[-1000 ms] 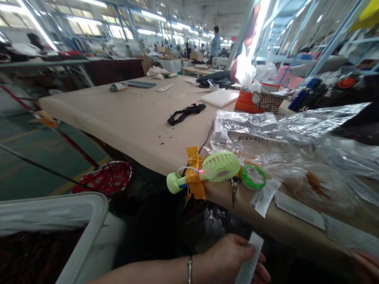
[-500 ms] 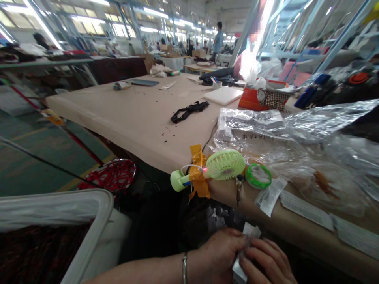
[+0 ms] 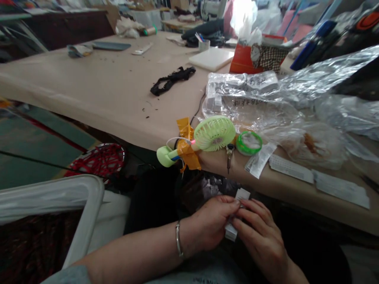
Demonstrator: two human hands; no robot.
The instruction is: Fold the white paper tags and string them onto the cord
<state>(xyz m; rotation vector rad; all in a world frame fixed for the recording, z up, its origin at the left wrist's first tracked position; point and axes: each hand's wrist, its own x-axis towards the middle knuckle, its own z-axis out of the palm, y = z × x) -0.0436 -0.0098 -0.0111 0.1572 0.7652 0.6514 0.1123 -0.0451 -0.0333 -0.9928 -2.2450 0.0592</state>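
Over my lap, in front of the table edge, both hands pinch a small stack of white labels (image 3: 231, 232). My left hand (image 3: 213, 219), with a silver bangle on the wrist, closes on it from the left side. From the right, the bent fingers of my right hand (image 3: 260, 227) close on the same labels. One end of the labels sticks out above the fingers and the other below; the middle is hidden. Printed white label strips (image 3: 260, 159) lie along the table edge nearby.
A green fan (image 3: 214, 133) is fixed to the table (image 3: 112, 102) edge with orange tape (image 3: 189, 154). Beside it are a screwdriver-like tool (image 3: 229, 157) and a green round container (image 3: 248, 142). Clear plastic bags (image 3: 251, 106) cover the right. A white bin (image 3: 91, 197) stands at left.
The view has tilted down, so the table and hands appear higher in the picture. Both hands keep hold of the labels, and more of the forearms shows.
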